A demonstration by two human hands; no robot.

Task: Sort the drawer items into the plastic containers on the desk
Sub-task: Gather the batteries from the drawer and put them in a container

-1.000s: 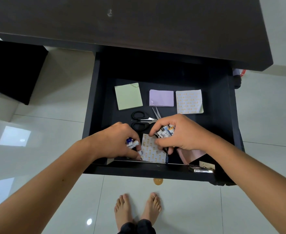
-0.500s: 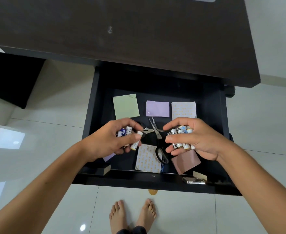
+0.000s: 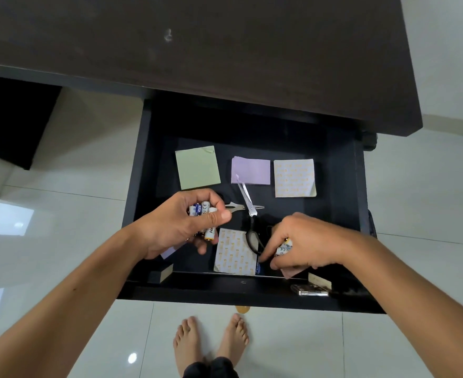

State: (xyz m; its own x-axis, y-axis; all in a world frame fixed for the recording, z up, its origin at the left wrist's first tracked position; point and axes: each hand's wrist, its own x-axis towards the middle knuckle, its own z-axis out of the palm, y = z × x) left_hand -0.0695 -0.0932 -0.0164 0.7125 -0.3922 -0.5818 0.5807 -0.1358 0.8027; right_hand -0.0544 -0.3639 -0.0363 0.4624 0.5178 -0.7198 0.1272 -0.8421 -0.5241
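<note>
Half a second ago both hands hovered level over the middle of the drawer (image 3: pixel 143 186), each showing a fistful of batteries. Now the right hand (image 3: pixel 301 241) has dropped toward the near edge, knuckles up, and its fingertips (image 3: pixel 275 266) reach down at the near corner of a patterned sticky-note pad (image 3: pixel 236 252), where a small dark blue object lies; what that object is cannot be told. Its curled fingers keep a cluster of white batteries (image 3: pixel 285 248) against the palm. The left hand (image 3: pixel 181 227) has stayed raised and almost unmoved, thumb closed over its own bundle of AA batteries (image 3: pixel 201 214), blue and white ends showing.

Judged from this, battery collection is nearly finished: the right hand seems to be going after a last loose item before anything is carried up to the table (image 3: pixel 197 50), whose containers lie outside the view.

Just ahead of the hands, two pairs of scissors (image 3: pixel 248 205) cross between them, the black handles lying beside the right hand's fingers. Farther ahead lie a green sticky-note pad (image 3: pixel 197 167), a lilac pad (image 3: pixel 251 171) and a second patterned pad (image 3: pixel 294 178). A pinkish pad (image 3: pixel 290 272) shows under the right hand, and a lilac corner (image 3: pixel 168 252) under the left wrist. Both forearms enter from the near side, angled inward.
</note>
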